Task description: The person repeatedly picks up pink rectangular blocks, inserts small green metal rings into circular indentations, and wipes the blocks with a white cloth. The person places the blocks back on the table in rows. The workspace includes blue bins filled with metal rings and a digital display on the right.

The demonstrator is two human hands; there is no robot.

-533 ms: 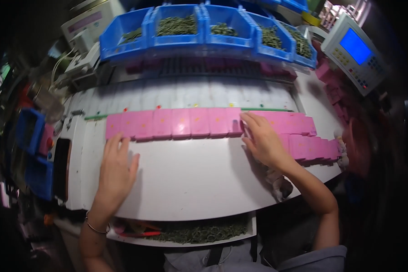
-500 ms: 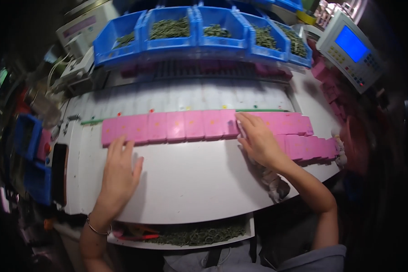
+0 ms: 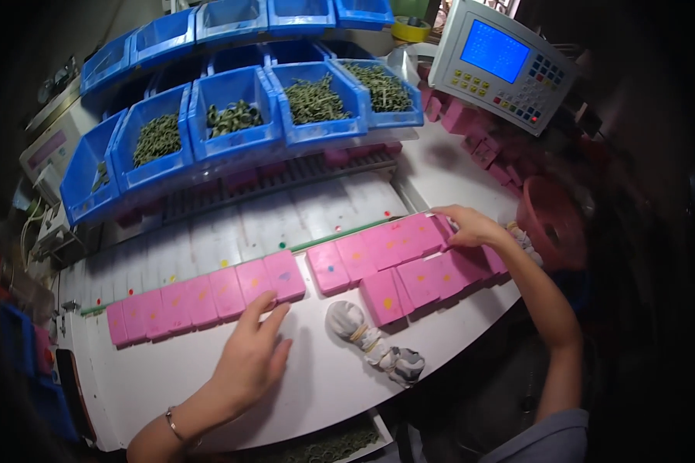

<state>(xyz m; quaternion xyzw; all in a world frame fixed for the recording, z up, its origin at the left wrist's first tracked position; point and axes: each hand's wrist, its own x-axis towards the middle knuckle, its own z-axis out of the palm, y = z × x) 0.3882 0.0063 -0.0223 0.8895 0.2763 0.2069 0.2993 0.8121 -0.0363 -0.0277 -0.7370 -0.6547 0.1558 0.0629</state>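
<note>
A row of pink rectangular blocks (image 3: 189,302) lies along the left of the white tabletop, with small coloured marks on their tops. My left hand (image 3: 249,363) hovers by that row's right end, fingers loosely stretched and holding nothing. Past a narrow gap, a second row of pink blocks (image 3: 377,251) runs to the right. At its far right end my right hand (image 3: 471,228) is closed around the end pink block (image 3: 442,230), its fingertips partly hidden. In front of this row sits another line of pink blocks (image 3: 421,284).
A cloth bundle tied with bands (image 3: 374,347) rests near the front edge. Blue bins (image 3: 232,116) with small dark green pieces stand behind. A control panel (image 3: 496,65) is at back right, with a reddish basin (image 3: 552,220) below. A drawer (image 3: 378,432) of green pieces is under the table.
The view has turned right. My right hand has gone from the middle of the blocks to the back row's right end. My left hand has shifted right along the left row.
</note>
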